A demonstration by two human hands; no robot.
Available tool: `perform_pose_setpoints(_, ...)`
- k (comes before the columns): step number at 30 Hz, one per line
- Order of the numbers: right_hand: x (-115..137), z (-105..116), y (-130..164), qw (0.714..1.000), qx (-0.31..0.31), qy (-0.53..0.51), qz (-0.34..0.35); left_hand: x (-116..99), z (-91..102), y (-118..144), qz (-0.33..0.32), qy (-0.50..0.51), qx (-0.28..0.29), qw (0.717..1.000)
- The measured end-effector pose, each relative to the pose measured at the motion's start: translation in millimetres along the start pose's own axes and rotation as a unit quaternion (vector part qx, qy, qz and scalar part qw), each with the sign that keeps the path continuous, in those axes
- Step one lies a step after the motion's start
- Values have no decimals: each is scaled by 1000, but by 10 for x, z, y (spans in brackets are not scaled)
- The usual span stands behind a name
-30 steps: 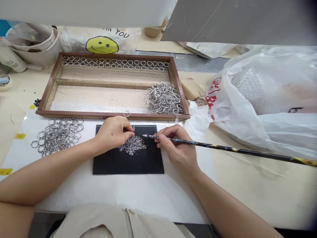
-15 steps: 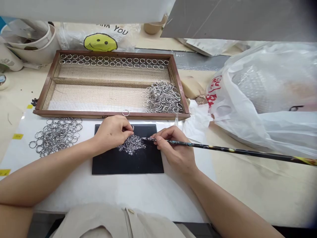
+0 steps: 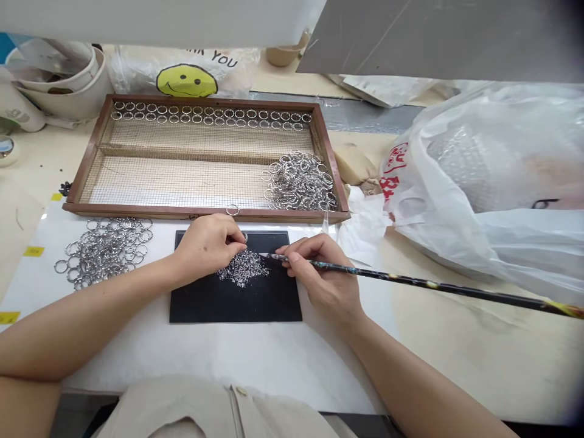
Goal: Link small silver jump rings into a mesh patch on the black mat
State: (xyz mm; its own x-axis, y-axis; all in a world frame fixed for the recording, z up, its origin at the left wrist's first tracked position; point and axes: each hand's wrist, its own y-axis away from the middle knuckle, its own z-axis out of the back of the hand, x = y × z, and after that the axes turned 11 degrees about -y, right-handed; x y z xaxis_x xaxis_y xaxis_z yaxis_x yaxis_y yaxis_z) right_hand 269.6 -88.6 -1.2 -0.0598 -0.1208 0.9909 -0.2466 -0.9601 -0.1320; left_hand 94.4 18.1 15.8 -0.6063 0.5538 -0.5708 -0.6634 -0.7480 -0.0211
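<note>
Here, your left hand [image 3: 207, 244] rests on the far edge of the black mat [image 3: 235, 298], fingertips pinched on a small ring [image 3: 244, 238] just above the heap of tiny silver pieces [image 3: 243, 267]. Your right hand [image 3: 326, 277] grips a long thin stick [image 3: 433, 286] like a pen (its tip touches the heap's right side). Beyond lies the mesh tray [image 3: 137, 182], with loose rings [image 3: 298, 180] piled in its right corner and more rings [image 3: 104, 249] left of the mat.
</note>
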Motion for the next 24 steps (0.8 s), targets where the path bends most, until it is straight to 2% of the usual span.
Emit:
perform_pose_setpoints(5,38,-72,-35,999,6,-30,38,-1,1,1,-10,-15,4,1000)
perform_pose_setpoints(13,-9,-93,-43,998,0,-55,30,36,-43,10,-48,-58,-9,997)
perform_pose_setpoints(24,-18,-101,-29,999,11,-30,37,56,-85,26,-84,-107,-31,990)
